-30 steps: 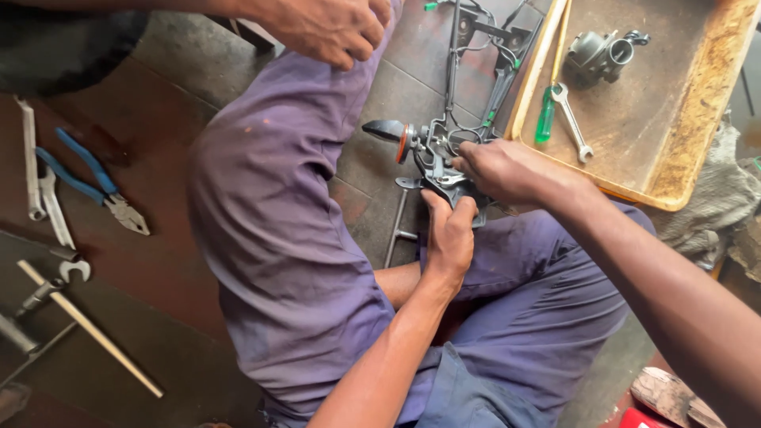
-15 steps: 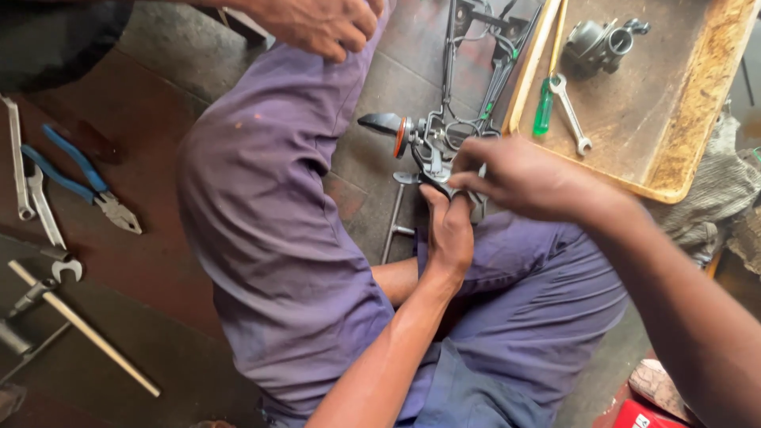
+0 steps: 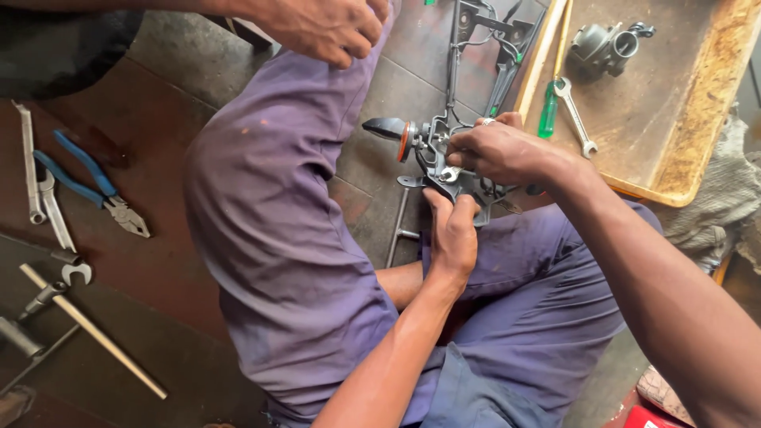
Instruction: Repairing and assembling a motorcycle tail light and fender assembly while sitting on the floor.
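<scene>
Left hand (image 3: 452,234) grips the lower edge of the metal bracket assembly (image 3: 444,162), which sits on the floor between the knees. Right hand (image 3: 495,150) is closed over its top, fingers pinching a small fitting. Beyond, a wooden tray (image 3: 697,119) holds a spanner (image 3: 575,115) and a green-handled screwdriver (image 3: 548,119).

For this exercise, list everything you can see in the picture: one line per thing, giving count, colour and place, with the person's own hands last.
Metal assembly: one, dark grey with an orange ring, floor between the knees.
Tray: one, brown and worn, top right.
Carburettor-like part: one, grey, in the tray.
Spanner: one, silver, in the tray.
Screwdriver: one, green handle, at the tray's edge.
Pliers: one, blue handles, floor at left.
Rod: one, pale, lower left.
Other person's hand: one, on the knee, top.
Left hand: below the assembly, gripping it.
Right hand: on the assembly.
</scene>
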